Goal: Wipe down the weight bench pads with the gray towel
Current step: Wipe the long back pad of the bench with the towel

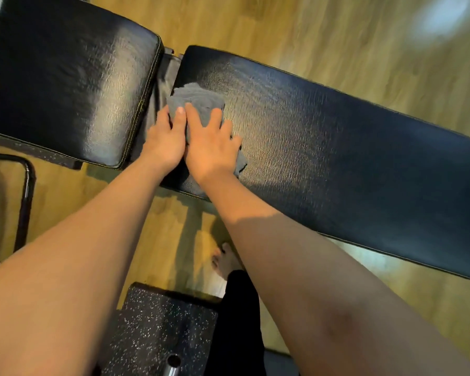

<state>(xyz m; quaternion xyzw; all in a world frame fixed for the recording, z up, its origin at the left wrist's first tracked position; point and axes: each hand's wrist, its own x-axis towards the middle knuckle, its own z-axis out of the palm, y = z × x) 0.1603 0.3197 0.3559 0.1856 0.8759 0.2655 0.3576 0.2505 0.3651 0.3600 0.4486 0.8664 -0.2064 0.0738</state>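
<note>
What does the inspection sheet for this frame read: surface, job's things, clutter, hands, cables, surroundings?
Surface: long black bench pad, glossy; shorter black pad to its left across a gap.
Job's things: gray towel, bunched, on the long pad's end by the gap.
Clutter: nothing seen on the pads.
Hands: left hand and right hand side by side, palms down on the towel.
Cables: nothing seen.
Surroundings: wooden floor; speckled black block; black metal tube; bare foot.
</note>
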